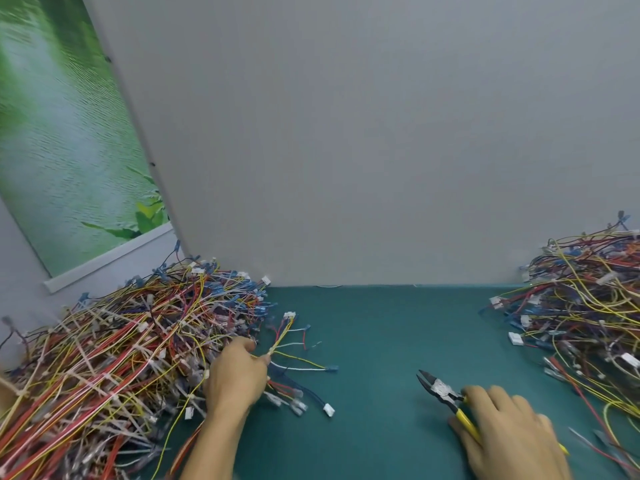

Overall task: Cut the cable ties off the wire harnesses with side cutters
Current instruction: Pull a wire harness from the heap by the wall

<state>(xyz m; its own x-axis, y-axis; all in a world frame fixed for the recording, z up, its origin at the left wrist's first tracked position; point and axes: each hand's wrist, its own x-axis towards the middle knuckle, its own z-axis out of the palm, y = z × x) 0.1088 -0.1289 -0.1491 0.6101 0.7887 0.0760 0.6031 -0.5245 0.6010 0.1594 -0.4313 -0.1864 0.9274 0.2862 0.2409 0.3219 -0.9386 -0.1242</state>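
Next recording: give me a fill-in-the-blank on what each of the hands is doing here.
The right hand holds the side cutters by their ____ handles.
The left hand pinches a wire harness beside the pile on the person's ____.
The green mat bears ____ piles of harnesses.
Missing words: yellow; left; two.

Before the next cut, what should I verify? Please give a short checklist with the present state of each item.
1. Left hand has a grip on one harness: ok, it pinches the wires.
2. Harness lifted clear of the left pile: not ok, it lies at the pile's edge.
3. Right hand holds the cutters: ok, fingers curl round the yellow handles.
4. Cutter jaws at a tie: not ok, they point over bare mat, apart from the harness.
5. Tie found on this harness: cannot tell, too small to see.
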